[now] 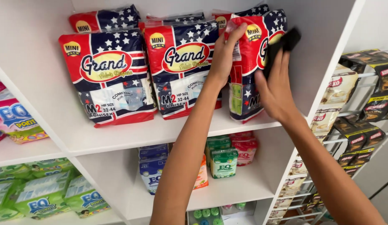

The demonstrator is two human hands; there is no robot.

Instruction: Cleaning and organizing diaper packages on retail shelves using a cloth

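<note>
Three front diaper packs stand upright on the white shelf (119,135), three more behind them. The rightmost pack (248,71) stands tall, turned edge-on toward you. Your left hand (225,54) clamps its top corner, arm raised; your right hand (274,89) presses a black cloth (281,46) flat against its side.

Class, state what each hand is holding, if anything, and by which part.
The left hand grips the rightmost diaper pack by its upper left edge. The right hand presses a black cloth against its front.
</note>
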